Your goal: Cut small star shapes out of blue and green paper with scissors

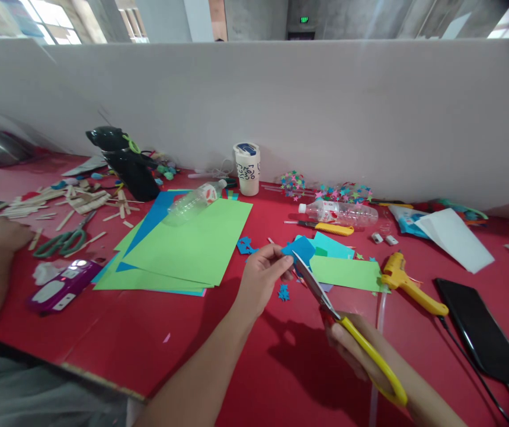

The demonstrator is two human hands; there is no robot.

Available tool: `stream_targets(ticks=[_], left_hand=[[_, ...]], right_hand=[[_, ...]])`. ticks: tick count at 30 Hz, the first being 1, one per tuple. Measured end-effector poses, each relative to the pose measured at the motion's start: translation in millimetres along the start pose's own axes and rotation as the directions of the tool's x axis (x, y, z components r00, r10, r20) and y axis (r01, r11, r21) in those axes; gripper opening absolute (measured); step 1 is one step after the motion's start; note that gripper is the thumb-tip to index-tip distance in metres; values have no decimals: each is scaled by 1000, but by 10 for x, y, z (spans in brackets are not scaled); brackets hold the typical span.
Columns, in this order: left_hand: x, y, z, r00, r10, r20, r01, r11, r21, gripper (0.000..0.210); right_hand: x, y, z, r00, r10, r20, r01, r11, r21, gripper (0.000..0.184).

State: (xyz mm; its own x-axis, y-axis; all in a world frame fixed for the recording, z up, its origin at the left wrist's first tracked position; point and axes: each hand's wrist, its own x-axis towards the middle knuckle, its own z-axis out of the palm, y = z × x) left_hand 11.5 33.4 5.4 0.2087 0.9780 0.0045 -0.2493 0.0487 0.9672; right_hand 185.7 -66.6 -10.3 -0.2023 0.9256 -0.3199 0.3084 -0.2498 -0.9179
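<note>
Between the thumb and fingers of my left hand [263,273] is a small piece of blue paper [302,248]. My right hand [347,341] grips yellow-handled scissors [314,284], whose blade tips touch the blue paper's edge. Below the paper, small blue cut-outs [284,292] lie on the red table. More blue scraps [246,245] sit left of my left hand. Behind and right of the paper are a green strip [347,271] and a turquoise sheet [332,246].
Green sheets [192,243] lie left, a plastic bottle [197,200] on them. A yellow glue gun [412,287] and black phone [480,332] are right. A cutter [332,228], another bottle [341,213] and a tumbler [247,169] stand or lie behind. Another person's hand [3,237] is far left.
</note>
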Motion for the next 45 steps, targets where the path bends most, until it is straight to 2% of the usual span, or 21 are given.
stream_targets(ticks=[5,10,25,32,37,45], left_hand=[[3,-2,0,1000,2,12,-2,1000,-23,13],[5,-7,10,1000,-17,8,17,998,-66,13],[19,-22,-26,999,-41,32,43,996,-82,13],[41,-34,-51,997,-47,58,52,994,-91,13],[37,-47,-12,995,-63,76,70,992,-100,15],[37,-62,-9,997,-42,65,51,989,-141,12]], right_hand=[[24,70,37,997,76,2,-76,997,31,53],[54,94,48,999,41,-8,-41,999,-7,50],[87,108,44,999,42,-11,-43,998,-43,52],[97,138,62,999,30,-23,-30,1000,0,51],[124,181,74,998,2,-67,-6,998,-55,49],[129,155,43,998,-16,-58,10,995,-101,46]])
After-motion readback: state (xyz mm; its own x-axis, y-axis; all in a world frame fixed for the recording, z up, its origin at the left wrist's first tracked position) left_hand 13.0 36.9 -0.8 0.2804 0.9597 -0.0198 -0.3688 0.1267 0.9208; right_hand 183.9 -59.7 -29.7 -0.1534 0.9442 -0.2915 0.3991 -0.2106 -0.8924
